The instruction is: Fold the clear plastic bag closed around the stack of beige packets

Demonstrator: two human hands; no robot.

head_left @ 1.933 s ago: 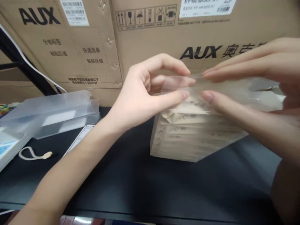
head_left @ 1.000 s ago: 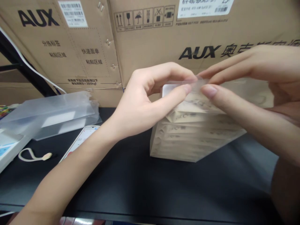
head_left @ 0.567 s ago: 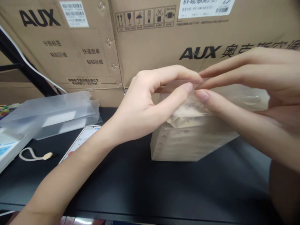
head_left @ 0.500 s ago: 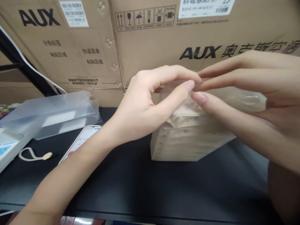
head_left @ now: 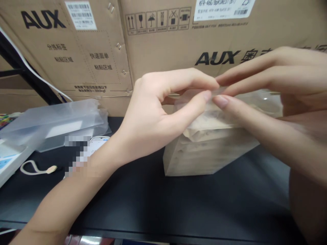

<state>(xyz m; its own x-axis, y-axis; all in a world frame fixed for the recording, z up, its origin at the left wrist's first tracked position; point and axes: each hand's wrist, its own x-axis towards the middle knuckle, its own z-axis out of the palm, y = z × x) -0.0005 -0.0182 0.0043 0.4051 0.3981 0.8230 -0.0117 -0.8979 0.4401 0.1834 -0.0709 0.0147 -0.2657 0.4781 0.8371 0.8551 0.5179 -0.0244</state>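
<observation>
A clear plastic bag [head_left: 204,153] packed with a stack of beige paper items stands on the black table [head_left: 153,204]. My left hand [head_left: 158,112] pinches the bag's top edge between thumb and forefinger. My right hand [head_left: 268,92] pinches the same top edge from the right, its fingertips almost touching those of the left. The upper part of the bag is loose film, partly hidden behind my fingers.
Large AUX cardboard boxes [head_left: 178,44] form a wall right behind the bag. At the left lie a frosted plastic box [head_left: 56,122], a phone [head_left: 97,143], a beige looped strap [head_left: 35,168] and a white tray edge [head_left: 7,160].
Both hands have closed in on the bag's top edge, fingertips meeting at its middle. The loose top film has been pressed flatter and the bag leans slightly left.
</observation>
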